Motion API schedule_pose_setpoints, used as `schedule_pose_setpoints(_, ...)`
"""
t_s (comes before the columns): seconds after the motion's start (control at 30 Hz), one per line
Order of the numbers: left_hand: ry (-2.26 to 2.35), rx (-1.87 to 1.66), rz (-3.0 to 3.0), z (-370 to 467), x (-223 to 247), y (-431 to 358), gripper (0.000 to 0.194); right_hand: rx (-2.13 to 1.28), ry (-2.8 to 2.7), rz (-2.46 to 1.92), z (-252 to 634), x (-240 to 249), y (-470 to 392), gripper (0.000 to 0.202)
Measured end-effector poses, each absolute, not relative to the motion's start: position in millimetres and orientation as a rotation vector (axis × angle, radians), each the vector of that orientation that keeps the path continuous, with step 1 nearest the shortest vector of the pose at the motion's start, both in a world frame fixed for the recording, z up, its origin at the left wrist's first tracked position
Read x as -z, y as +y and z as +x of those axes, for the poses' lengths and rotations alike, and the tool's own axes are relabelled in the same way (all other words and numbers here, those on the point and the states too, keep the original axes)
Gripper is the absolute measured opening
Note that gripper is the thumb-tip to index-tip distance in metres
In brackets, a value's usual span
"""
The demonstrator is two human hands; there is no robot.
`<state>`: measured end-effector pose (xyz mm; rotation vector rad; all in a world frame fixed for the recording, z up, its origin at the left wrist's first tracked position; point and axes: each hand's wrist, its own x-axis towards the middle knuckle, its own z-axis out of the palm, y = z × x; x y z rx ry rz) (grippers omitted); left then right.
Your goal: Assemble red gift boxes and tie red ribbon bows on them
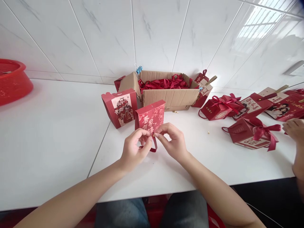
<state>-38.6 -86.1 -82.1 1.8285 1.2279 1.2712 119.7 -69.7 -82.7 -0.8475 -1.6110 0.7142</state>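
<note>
In front of me a red gift box (pixel 152 117) with white characters and a floral print stands on the white table. A dark red ribbon strap (pixel 155 147) loops down below its front. My left hand (pixel 139 144) pinches the strap close to the box. From the other side my right hand (pixel 174 141) has thumb and forefinger pressed together at a small brass fastener (pixel 154 135) on the strap. The fingertips of both hands almost meet there and partly cover the strap's end. Just behind to the left is another red gift box (pixel 123 109) with a pictured label.
A cardboard box (pixel 169 99) of red ribbons stands against the tiled wall, with loose brass fasteners (pixel 175 111) before it. Several red gift boxes with bows (pixel 253 133) are at right, beside another person's hand (pixel 294 129). A red plastic basket (pixel 15 85) sits far left.
</note>
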Motion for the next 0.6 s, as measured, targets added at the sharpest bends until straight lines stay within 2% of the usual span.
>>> schedule_pose_setpoints(0.13, 1.274, -1.272, 1.813, -37.5, 83.7, -85.1, 0.009, -0.542, -1.720, -0.832, 120.8, 86.0, -69.7, 0.006)
schedule_pose_setpoints(0.3, 1.269, -1.321, 1.810, -38.8, 80.5, -84.3, 0.010, -0.505, -1.737, -0.781, 125.0, 90.4, -65.9, 0.019)
schedule_pose_setpoints(0.6, 1.205, -1.378, 1.708, -39.7, 84.4, -80.4, 0.011, -0.367, -1.671, -0.800, 117.5, 90.2, -71.5, 0.019)
